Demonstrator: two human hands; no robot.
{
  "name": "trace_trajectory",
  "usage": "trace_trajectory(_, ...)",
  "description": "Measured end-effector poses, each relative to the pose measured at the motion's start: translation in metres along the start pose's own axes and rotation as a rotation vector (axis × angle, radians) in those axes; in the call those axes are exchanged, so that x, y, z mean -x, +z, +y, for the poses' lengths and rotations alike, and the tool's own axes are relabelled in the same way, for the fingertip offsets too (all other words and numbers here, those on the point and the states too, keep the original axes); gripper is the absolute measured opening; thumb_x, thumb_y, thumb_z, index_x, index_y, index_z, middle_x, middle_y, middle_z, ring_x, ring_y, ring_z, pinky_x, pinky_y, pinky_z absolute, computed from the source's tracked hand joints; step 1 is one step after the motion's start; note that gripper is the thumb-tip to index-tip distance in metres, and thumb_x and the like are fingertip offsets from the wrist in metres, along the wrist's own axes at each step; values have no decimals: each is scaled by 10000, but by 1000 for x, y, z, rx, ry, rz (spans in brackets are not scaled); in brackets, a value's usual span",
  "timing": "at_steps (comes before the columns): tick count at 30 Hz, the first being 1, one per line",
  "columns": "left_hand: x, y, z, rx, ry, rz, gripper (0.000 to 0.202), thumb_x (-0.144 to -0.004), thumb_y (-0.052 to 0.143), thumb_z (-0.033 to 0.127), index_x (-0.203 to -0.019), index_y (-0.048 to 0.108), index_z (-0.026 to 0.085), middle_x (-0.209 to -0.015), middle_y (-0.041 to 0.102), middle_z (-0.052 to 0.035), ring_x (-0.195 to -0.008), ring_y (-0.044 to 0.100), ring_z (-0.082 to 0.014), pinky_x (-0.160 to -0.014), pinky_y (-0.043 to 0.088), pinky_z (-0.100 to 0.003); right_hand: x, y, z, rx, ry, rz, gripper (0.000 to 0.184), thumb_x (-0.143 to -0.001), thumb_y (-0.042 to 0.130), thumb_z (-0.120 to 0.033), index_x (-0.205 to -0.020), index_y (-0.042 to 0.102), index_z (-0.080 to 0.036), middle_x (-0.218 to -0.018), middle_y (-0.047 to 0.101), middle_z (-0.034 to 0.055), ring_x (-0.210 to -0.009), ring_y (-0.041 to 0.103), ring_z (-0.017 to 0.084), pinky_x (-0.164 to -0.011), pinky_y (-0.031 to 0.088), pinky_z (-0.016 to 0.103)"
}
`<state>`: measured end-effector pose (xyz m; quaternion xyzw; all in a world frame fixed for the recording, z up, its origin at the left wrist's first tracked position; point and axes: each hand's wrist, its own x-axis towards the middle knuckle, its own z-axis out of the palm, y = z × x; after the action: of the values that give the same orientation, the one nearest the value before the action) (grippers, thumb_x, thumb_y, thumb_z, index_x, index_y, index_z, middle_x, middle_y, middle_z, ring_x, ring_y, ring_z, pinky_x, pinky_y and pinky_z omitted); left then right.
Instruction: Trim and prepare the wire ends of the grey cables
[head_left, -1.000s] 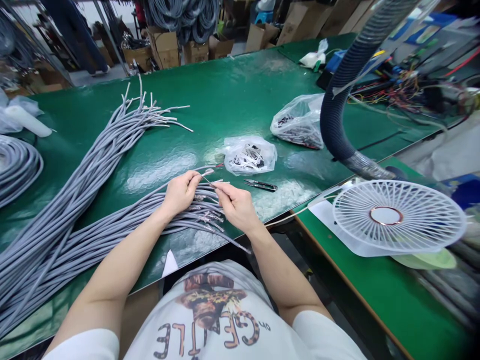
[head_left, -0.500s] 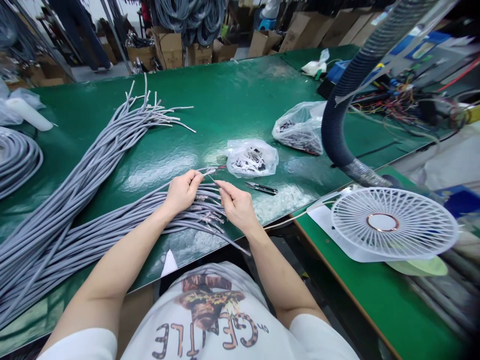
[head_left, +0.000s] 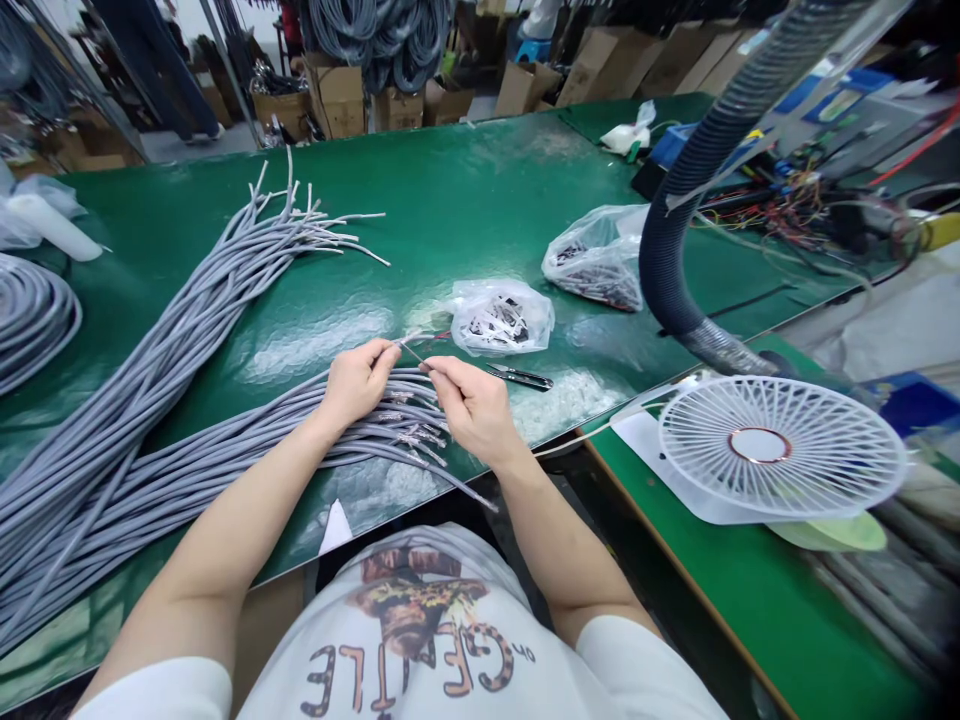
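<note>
Head view – pinching the stripped end of a grey cable (head_left: pixel 406 345) between thumb and fingers of the left hand (head_left: pixel 358 380), with the right hand (head_left: pixel 471 405) nipped shut on a thin strand (head_left: pixel 417 357) off that same tip. Held just above the cable bundle (head_left: pixel 225 450) near the front edge of the green table (head_left: pixel 465 200). Snips (head_left: pixel 517 376) just right of the right hand, small plastic bag (head_left: pixel 501 317) just beyond. Printed on the T-shirt (head_left: pixel 420 620), upside down from here: looks like "GENTLE". Versus half a second back – both hands a touch further left, same grip.
</note>
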<state>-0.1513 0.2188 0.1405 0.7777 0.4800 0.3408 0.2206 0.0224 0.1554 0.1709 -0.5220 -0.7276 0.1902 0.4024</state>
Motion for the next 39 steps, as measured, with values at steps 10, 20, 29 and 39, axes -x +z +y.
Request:
trace_trajectory(10, -2, -5, 1, 120, -49, 72, 361, -908, 399, 389, -780, 651, 165, -596, 586, -1, -578, 526, -136, -603, 378, -256, -6, 10, 19, 317, 70, -33, 327, -941, 408, -268, -1113, 674, -186, -878, 723, 89, -768, 632, 205, -762, 443, 326)
trace_trajectory(20, -1, -2, -3, 90, -43, 72, 366, -914, 403, 411, -793, 651, 170, -622, 604, -4, -588, 535, -136, -606, 378, -246, -9, 12, 17, 258, 73, -22, 316, -938, 412, -257, -1092, 681, -194, -951, 735, 84, -875, 662, 210, -811, 455, 318)
trace_trajectory(29, 2, 1, -1, -20, 5, 63, 362, -924, 406, 409, -805, 662, 181, -665, 632, -23, -624, 555, -143, -618, 371, -244, -11, 13, 18, 219, 91, -21, 293, -933, 424, -255, -1070, 679, -218, -934, 738, 60, -863, 669, 201, -810, 459, 308)
trace_trajectory(39, -4, -2, -4, 125, -58, 23, 373, -917, 389, 397, -803, 667, 176, -665, 636, -17, -644, 562, -150, -640, 398, -252, -15, 9, 7, 16, 6, -1, 303, -949, 406, -290, -1080, 668, -215, -950, 728, 47, -849, 655, 171, -781, 465, 287)
